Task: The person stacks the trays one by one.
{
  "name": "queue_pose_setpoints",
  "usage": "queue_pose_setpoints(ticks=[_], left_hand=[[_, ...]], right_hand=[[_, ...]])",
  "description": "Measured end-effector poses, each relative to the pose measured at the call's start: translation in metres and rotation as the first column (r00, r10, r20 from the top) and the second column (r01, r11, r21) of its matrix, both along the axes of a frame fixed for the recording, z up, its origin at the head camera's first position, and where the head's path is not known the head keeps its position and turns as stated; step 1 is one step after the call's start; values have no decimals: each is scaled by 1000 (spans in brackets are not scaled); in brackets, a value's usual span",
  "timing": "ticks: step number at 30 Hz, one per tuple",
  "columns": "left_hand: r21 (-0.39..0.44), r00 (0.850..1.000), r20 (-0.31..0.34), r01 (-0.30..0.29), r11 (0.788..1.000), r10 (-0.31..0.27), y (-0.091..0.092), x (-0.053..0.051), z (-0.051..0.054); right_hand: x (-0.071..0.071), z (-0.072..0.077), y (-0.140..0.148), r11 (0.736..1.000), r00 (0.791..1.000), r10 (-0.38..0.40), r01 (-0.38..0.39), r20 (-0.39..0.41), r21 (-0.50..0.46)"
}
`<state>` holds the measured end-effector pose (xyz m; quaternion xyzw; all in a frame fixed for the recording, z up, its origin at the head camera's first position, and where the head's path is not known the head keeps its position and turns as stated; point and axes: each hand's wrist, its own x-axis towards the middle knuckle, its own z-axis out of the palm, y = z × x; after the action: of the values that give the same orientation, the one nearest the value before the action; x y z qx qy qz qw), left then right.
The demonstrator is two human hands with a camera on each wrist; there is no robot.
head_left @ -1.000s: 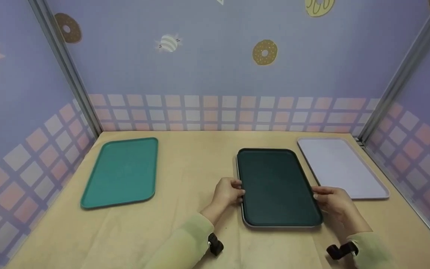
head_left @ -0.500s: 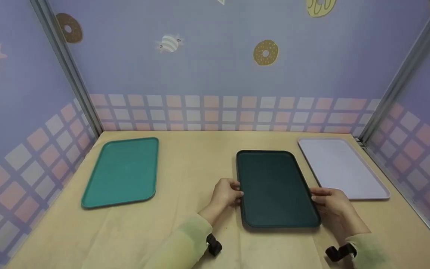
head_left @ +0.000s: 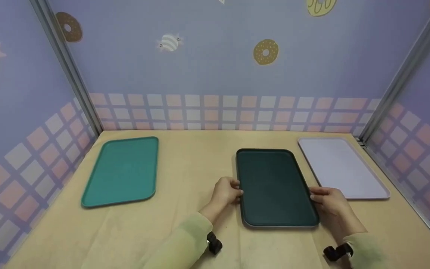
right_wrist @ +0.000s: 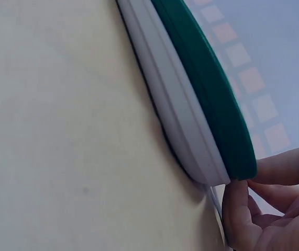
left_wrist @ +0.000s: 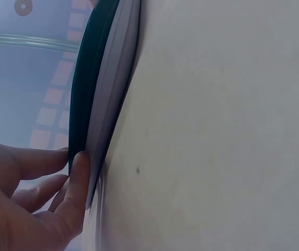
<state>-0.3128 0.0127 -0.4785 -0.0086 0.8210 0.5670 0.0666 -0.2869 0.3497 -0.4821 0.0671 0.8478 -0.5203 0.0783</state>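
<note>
Head view: right of centre, the left hand [head_left: 225,192] and right hand [head_left: 332,202] pinch a dark green tray [head_left: 276,186] by opposite edges; a teal tray [head_left: 122,172] lies at left.

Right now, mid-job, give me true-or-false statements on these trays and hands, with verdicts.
1. The dark green tray is over a pale tray. True.
2. The left hand and right hand hold opposite sides of the dark green tray. True.
3. The teal tray lies apart from both hands. True.
4. The teal tray is rightmost. False: the lavender tray is.
5. The lavender tray stands upright. False: it lies flat on the table.
</note>
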Motion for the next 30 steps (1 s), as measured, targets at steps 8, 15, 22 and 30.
queue_pose_setpoints(ticks=[8, 15, 22, 30], left_hand=[[4, 1000, 17, 16, 1000, -16, -2, -1, 0], [18, 999, 24, 21, 1000, -21, -2, -1, 0], [15, 999, 35, 25, 1000, -26, -3, -2, 1], [23, 999, 37, 33, 999, -34, -4, -1, 2]], right_hand=[[1, 0, -2, 1000, 1000, 4, -4, -1, 10], [1, 0, -2, 1000, 1000, -5, 5, 10, 31], [1, -1, -2, 999, 1000, 5, -4, -2, 47], [2, -1, -3, 1000, 1000, 0, 0, -7, 8]])
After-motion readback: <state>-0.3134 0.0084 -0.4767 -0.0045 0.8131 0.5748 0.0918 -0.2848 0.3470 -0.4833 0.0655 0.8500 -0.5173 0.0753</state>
